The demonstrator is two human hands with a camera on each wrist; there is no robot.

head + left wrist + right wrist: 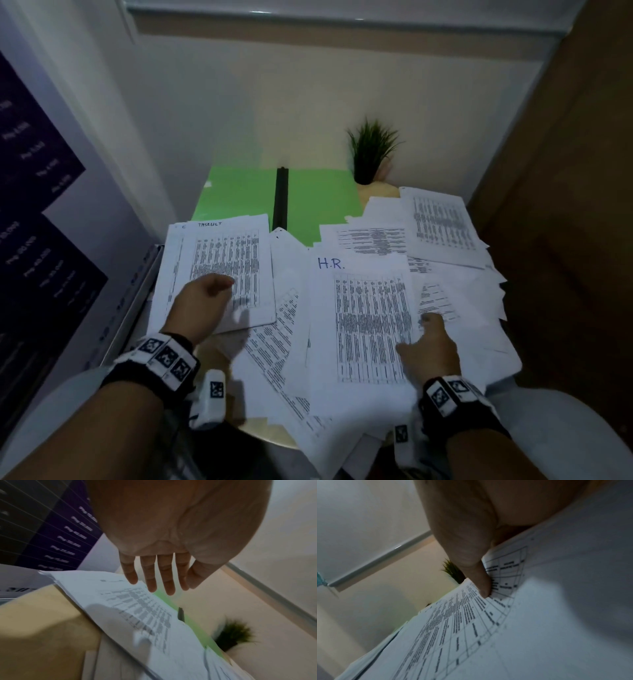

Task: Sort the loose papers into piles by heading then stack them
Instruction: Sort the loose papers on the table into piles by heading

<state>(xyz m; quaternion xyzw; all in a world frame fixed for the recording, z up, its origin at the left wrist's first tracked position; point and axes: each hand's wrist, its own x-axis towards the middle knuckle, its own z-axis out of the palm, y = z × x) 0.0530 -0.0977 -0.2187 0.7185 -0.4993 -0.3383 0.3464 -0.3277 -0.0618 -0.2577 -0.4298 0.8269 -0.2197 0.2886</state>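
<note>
A sheet headed "H.R." [363, 308] lies on top of the loose papers at the middle of the table. My right hand [430, 339] pinches its right edge; in the right wrist view the thumb [476, 574] presses on that printed sheet [453, 628], and paper hides the fingers. At the left lies a pile headed "TASKLIST" [222, 260]. My left hand [205, 301] hovers over its lower part, holding nothing. The left wrist view shows the fingers [154, 574] straight and spread above the pile [137, 608].
More loose printed sheets [442, 222] fan out at the right and lower middle. A green folder [239, 195] with a black bar [281, 195] lies behind the piles, and a small potted plant [371, 154] stands in the back corner. Walls close in left and right.
</note>
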